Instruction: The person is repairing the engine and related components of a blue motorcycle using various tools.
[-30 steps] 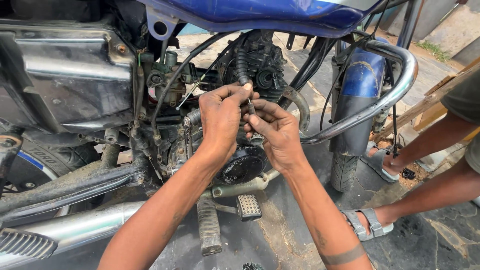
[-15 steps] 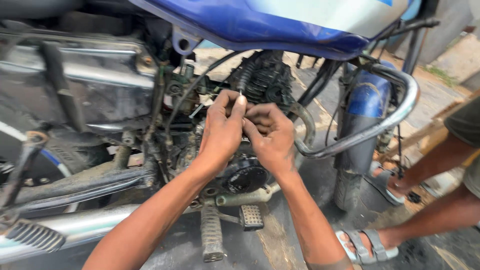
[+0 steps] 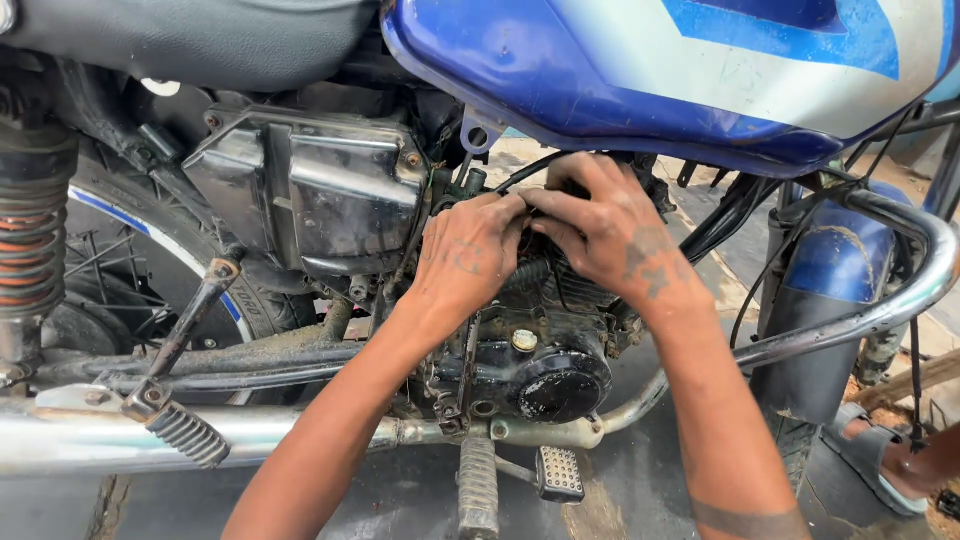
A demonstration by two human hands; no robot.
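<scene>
Greasy black rubber makes up the hose [image 3: 520,172] that both hands work at, a thin line curving out from under the blue fuel tank [image 3: 640,70] toward the top of the engine [image 3: 540,350]. The left hand [image 3: 465,255] sits at about nine o'clock from the hose end, fingers curled in tight and pinched together at the tips; what they grip is hidden between the two hands, so I cannot tell for sure whether it is the hose or a fitting beneath it. The right hand [image 3: 610,235] comes in from three o'clock, fingers bent and spread over the engine top, its fingertips meeting those of the left; its hold is likewise hidden

By its look, the hose should be light and soft, bending easily, yet slick with oil, so a pinch close to its end, just beside the fitting, seems the surest hold. Tugging farther along would likely only flex it

At nine o'clock from the hands hangs the dark side cover [image 3: 310,195], with the rear shock spring [image 3: 35,240] at the far left. At six o'clock lie the round crankcase cover [image 3: 560,385], the footpeg [image 3: 478,480] and the chrome exhaust pipe [image 3: 250,435]. At three o'clock curves the chrome crash guard [image 3: 890,305], and another person's sandalled foot [image 3: 895,465] shows at five o'clock
</scene>
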